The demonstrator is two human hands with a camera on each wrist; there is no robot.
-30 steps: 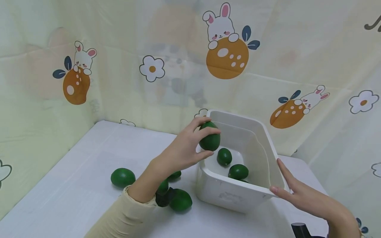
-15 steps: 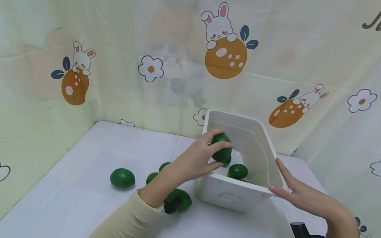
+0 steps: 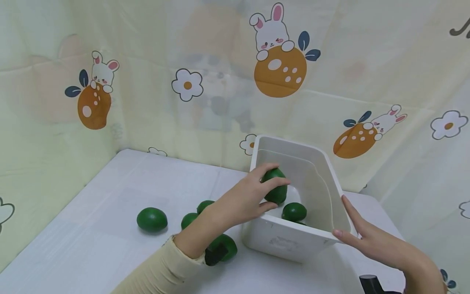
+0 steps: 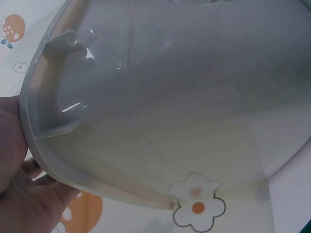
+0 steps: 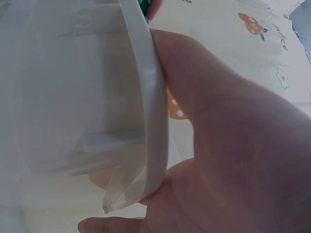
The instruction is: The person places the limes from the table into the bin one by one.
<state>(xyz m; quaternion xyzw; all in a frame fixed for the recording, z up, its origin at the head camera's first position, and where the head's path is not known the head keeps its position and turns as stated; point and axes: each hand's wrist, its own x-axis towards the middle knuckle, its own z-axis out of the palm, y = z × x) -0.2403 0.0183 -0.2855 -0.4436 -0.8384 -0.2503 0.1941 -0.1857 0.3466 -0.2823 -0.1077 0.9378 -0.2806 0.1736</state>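
In the head view my left hand (image 3: 246, 196) reaches over the front rim of a white plastic bin (image 3: 284, 241). Its fingers and thumb hold a green oval fruit (image 3: 275, 188) low inside the bin. Another green fruit (image 3: 293, 212) lies on the bin floor, and a sliver of one more shows below it. My right hand (image 3: 382, 245) holds the bin's front right corner, thumb on the front rim, fingers along the right side. The left wrist view has the bin's outer wall (image 4: 194, 87) hiding the held fruit. The right wrist view shows the right hand (image 5: 228, 121) against the rim.
A lone green fruit (image 3: 151, 219) lies on the white table (image 3: 92, 245) at the left. Several more sit under and beside the left forearm, partly hidden. Behind the table hangs a curtain (image 3: 220, 49) printed with rabbits. A black object (image 3: 369, 283) shows at bottom right.
My left hand has moved right and down, carrying the green fruit from above the bin's left rim into the bin. It moves little over the last half second. The right hand stays put.
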